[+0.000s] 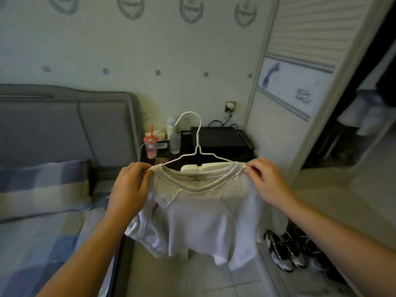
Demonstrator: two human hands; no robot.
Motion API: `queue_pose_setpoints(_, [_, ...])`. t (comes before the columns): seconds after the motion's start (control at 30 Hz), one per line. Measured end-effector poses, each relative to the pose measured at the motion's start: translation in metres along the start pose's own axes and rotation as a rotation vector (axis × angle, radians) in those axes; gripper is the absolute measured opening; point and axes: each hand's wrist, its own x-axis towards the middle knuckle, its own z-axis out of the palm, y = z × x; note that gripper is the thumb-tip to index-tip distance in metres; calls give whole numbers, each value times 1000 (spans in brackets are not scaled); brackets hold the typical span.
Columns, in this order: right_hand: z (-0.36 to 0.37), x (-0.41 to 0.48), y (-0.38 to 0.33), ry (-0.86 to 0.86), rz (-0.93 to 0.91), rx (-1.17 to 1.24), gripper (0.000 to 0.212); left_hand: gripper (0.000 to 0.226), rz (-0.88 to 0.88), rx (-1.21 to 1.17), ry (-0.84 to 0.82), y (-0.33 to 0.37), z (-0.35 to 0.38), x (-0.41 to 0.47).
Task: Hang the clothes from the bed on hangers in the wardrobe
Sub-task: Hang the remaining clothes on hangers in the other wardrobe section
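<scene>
Both hands (128, 185) (267, 181) pinch white T-shirt (199, 215) (on wire hanger (198, 144)).

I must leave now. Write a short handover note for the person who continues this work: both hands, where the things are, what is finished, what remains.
Left hand: pinches one shoulder of the white T-shirt.
Right hand: pinches the other shoulder.
Hanger: arms inside the collar, hook up, held in the air between bed and wardrobe.
Done: the shirt sits on the hanger.
Left: hang it in the wardrobe on the right, then check the bed for more clothes.
</scene>
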Motion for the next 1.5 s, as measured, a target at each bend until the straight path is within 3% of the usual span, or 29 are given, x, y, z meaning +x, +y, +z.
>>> queue_pose_setpoints(0.27, [-135, 31, 58, 308, 161, -243, 10, 15, 353, -209, -97, 106, 108, 155])
queue_pose_setpoints(0.5, [-249, 44, 69, 541, 299, -519, 12, 12, 618, -456, -175, 233, 182, 264])
queue_pose_setpoints(0.87, [-396, 38, 36, 623, 556, -1037, 15, 14, 1025, -616, -196, 452, 260, 351])
queue_pose_setpoints(1.07, [-464, 31, 4, 620, 790, -1184, 17, 16, 1077, -779, -188, 584, 279, 351])
queue_pose_setpoints(1.27, [-526, 28, -23, 714, 867, -1427, 21, 17, 1016, -972, -225, 699, 279, 328])
queue_pose_setpoints(1.4, [-558, 37, -34, 721, 899, -1549, 18, 28, 1000, -1034, -386, 760, 291, 308])
queue_pose_setpoints(1.5, [-579, 51, -35, 715, 950, -1608, 10, 62, 959, -1133, -608, 793, 300, 290])
